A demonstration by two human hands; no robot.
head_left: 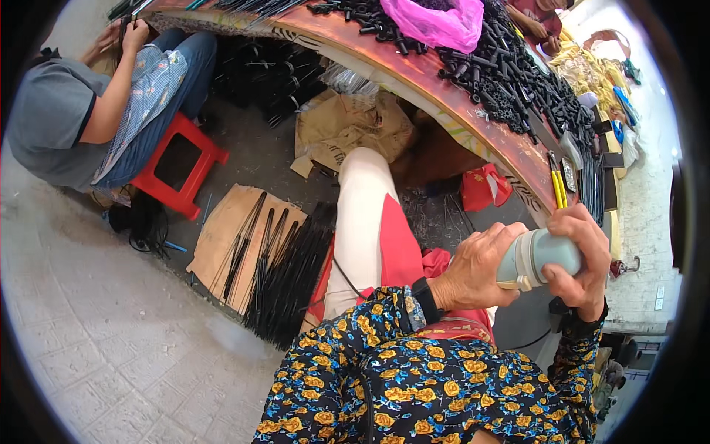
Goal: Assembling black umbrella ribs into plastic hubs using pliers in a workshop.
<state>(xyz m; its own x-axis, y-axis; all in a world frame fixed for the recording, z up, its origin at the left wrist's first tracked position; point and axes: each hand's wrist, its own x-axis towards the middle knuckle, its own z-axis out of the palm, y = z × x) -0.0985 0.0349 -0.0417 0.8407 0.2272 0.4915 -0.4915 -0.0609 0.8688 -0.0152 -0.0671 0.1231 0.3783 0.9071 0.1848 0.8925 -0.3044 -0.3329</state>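
Note:
A pale blue-green drink bottle with a lighter ring and a small cream tab lies tilted between my two hands, in front of my body at the right. My left hand is wrapped round its left part, next to the ring. Round the rounded right end my right hand is closed, with the thumb pressed on the near side. Much of the bottle's left part is hidden by my left hand, so I cannot tell how long it is.
A long reddish table bears heaped short black tubes, a pink plastic bag and yellow-handled pliers. Bundled black rods lie on cardboard at my left. A person sits by a red stool; another works across the table.

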